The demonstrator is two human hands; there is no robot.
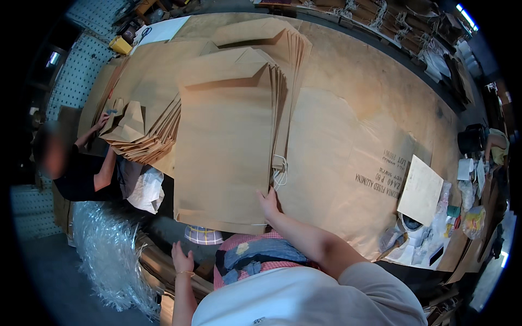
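A large stack of brown paper bags (225, 141) lies before me on the worktable, folded flaps at its far end. My right hand (268, 205) rests against the stack's near right edge, its visible fingers stretched and apart; whether any lie under the paper I cannot tell. White string (280, 171) loops out just beyond that hand. Off the table's near edge, my left hand (182, 259) hovers with fingers spread and nothing in it. Below the stack's near edge a checked cloth-like item (203, 235) shows.
At the left a co-worker (81, 171) handles a fanned pile of paper bags (144, 144). Shiny clear plastic strips (111, 255) heap beside the table. A printed brown sheet (337, 157) covers the right side, with a pale card (420, 190) and clutter beyond. Scissors (144, 33) lie far left.
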